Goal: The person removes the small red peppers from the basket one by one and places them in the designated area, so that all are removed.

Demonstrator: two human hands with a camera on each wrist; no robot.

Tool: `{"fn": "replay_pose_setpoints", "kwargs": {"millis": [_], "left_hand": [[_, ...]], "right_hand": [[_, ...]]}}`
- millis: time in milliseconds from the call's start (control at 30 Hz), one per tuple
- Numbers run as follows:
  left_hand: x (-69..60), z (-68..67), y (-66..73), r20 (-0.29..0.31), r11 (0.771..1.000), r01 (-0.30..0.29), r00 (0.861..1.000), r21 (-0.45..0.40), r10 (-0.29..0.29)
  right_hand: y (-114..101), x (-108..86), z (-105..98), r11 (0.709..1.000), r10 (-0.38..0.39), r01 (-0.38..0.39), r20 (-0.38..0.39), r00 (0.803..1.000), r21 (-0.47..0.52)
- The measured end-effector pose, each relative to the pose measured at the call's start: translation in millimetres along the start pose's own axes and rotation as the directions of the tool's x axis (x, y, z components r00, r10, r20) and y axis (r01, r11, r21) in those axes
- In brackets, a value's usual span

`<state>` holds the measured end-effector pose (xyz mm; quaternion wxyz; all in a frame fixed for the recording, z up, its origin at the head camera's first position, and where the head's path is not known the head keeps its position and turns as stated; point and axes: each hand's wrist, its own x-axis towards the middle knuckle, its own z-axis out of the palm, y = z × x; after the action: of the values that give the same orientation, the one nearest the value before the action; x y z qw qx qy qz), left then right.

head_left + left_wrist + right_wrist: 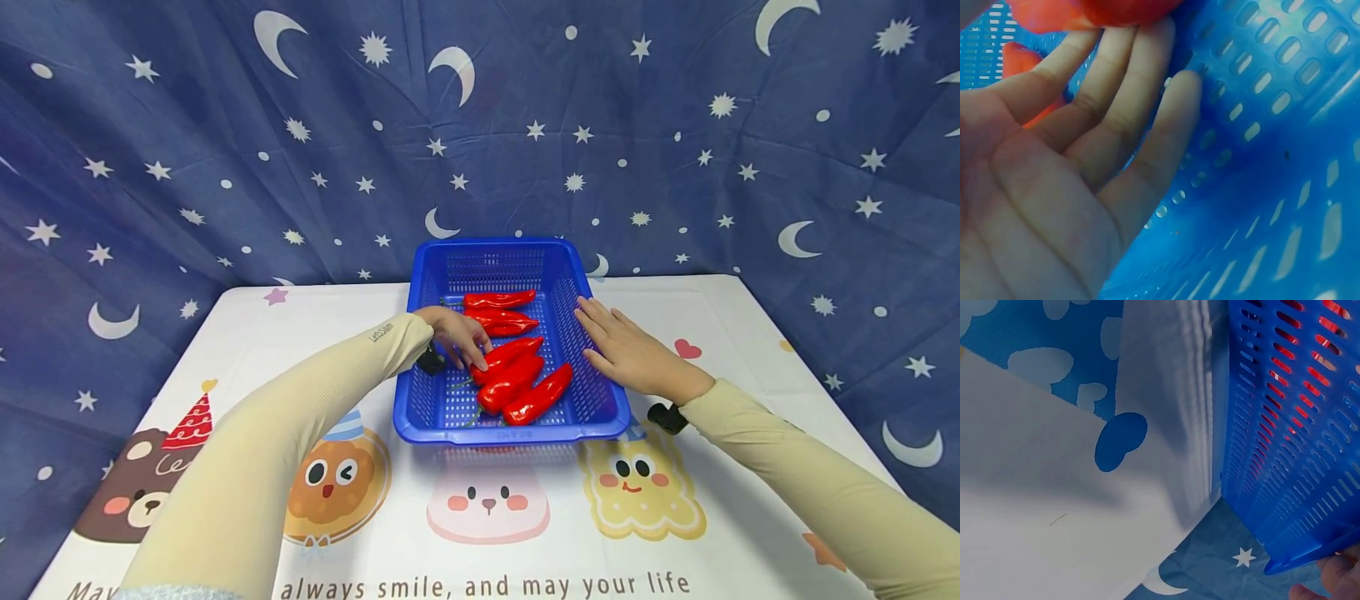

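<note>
A blue plastic basket (513,434) stands on the table, holding several shiny red peppers. Inside its left half is my left hand (457,331), reaching down with its fingertips touching the stem end of a red pepper (517,350). In the left wrist view, the fingers of the left hand (1079,131) are fairly straight against red peppers (1110,9); the thumb is mostly out of view. My right hand (633,350) lies with straight fingers along the basket's right rim. Only some fingertips of the right hand (1341,572) show beside the rim in the right wrist view.
Two peppers (498,298) (502,322) lie toward the basket's far end, and others (540,398) lie nearer the front. A white cartoon-printed cloth (405,533) covers the table. Behind it hangs a dark blue curtain (510,100) with moons and stars.
</note>
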<state>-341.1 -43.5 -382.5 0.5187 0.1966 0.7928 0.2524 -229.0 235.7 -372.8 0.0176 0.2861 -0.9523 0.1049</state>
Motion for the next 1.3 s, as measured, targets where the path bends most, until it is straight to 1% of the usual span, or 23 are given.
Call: {"fn": "replay_pose_setpoints", "kwargs": {"millis": [100, 267, 400, 500, 667, 800, 967, 1133, 1300], "left_hand": [[0.0, 0.2, -0.4, 0.009, 0.999, -0.001, 1.0, -0.037, 0.002], [-0.4, -1.4, 0.0, 0.014, 0.998, 0.004, 1.0, -0.068, -0.003], [-0.8, -2.0, 1.2, 0.005, 0.997, 0.007, 1.0, -0.083, -0.007], [-0.6, -1.2, 1.6, 0.002, 0.994, 0.006, 1.0, -0.112, -0.005], [-0.4, 0.7, 1.5, 0.017, 0.984, 0.002, 1.0, -0.18, 0.001], [-0.9, 1.0, 1.6, 0.025, 0.98, -0.004, 1.0, -0.198, 0.009], [-1.3, -1.0, 0.9, 0.026, 0.98, -0.003, 1.0, -0.201, 0.008], [-1.8, -4.6, -1.1, 0.04, 0.97, 0.014, 0.999, -0.241, -0.005], [-4.7, -7.2, -1.8, 0.027, 0.968, 0.004, 1.0, -0.25, 0.003]], "right_hand": [[-0.3, -0.6, 0.1, 1.0, -0.006, 0.006, -0.005, 1.0, 0.0], [-1.2, 1.3, 0.3, 0.999, 0.025, -0.024, 0.037, 0.999, -0.033], [-2.4, 1.3, 0.0, 0.998, 0.04, -0.037, 0.052, 0.998, -0.054], [-3.0, 0.5, -0.6, 0.998, 0.043, -0.04, 0.052, 0.998, -0.048], [-2.9, 0.1, -1.8, 0.998, 0.053, -0.05, 0.068, 0.996, -0.042], [-1.8, 1.2, -2.3, 0.998, 0.061, -0.058, 0.085, 0.995, -0.039], [-1.5, 1.4, -2.4, 0.998, 0.058, -0.055, 0.078, 0.995, -0.039], [-1.2, 0.7, -0.7, 0.999, 0.041, -0.04, 0.054, 0.998, -0.029], [0.1, 2.0, 1.4, 0.999, 0.042, -0.04, 0.051, 0.998, -0.037]]}}
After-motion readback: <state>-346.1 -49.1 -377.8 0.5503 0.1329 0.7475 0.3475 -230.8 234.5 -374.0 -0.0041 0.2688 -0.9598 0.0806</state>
